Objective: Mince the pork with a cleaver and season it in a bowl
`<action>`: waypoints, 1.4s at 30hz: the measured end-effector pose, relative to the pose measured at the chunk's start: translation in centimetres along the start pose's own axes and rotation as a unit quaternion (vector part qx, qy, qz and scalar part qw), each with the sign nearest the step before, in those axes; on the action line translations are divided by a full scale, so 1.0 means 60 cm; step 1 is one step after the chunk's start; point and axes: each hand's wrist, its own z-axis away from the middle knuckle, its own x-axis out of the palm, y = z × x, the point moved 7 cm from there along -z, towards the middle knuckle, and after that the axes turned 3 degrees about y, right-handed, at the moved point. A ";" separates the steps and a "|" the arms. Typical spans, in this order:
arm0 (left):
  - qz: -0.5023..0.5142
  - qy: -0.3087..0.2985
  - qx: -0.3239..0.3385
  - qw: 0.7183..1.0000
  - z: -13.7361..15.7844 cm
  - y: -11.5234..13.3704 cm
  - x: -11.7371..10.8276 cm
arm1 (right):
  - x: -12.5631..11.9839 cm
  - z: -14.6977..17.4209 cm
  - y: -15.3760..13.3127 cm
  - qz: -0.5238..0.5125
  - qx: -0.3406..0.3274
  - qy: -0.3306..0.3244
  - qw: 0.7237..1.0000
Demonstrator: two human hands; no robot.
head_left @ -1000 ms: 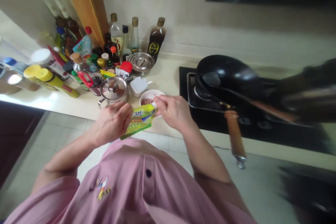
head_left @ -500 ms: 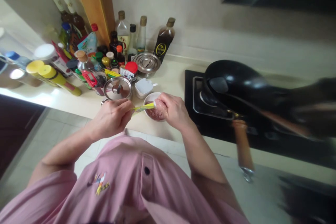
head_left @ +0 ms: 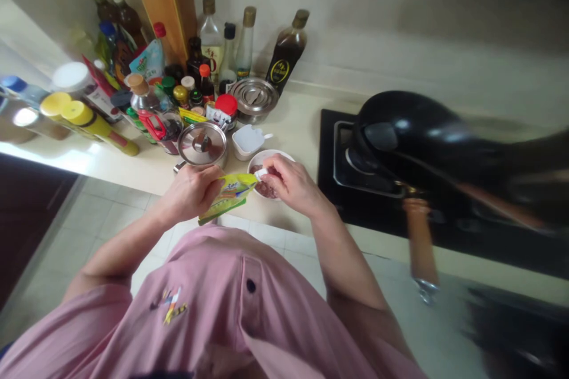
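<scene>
My left hand (head_left: 191, 190) is closed around one end of a yellow-green pouch (head_left: 232, 190), whose printed flat side faces up. At the pouch's other end is a white cap (head_left: 261, 174), pinched between the fingers of my right hand (head_left: 297, 185). Just beneath my right hand stands a white bowl (head_left: 280, 155) with chopped reddish-brown meat (head_left: 265, 190) in it; my hand hides part of the bowl. Whether the cap is still joined to the spout I cannot tell.
A white square dish (head_left: 249, 141) and a lidded steel pot (head_left: 202, 145) stand behind the pouch. Several bottles and jars crowd the back left, including a dark sauce bottle (head_left: 287, 53). To the right, a black wok (head_left: 402, 121) sits on the stove (head_left: 331, 160).
The pouch has turned from edge-on to showing its printed side, and its lower edge hangs toward me. The right fingers now show the white cap more plainly. The camera view has shifted slightly.
</scene>
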 end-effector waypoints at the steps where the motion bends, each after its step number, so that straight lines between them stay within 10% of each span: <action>1: -0.004 -0.002 -0.001 1.000 0.001 0.000 0.002 | -0.001 0.002 0.000 -0.006 0.004 -0.004 1.000; 21: -0.001 -0.016 0.026 1.000 -0.013 0.021 0.021 | -0.015 0.019 0.037 -0.107 0.149 -0.022 0.983; 35: -0.015 -0.010 0.029 0.999 -0.022 0.027 0.028 | -0.033 0.001 0.044 -0.156 0.093 -0.014 0.983; 42: -0.018 0.006 0.013 1.000 -0.013 0.012 0.020 | -0.060 -0.007 0.255 0.059 0.196 0.112 0.973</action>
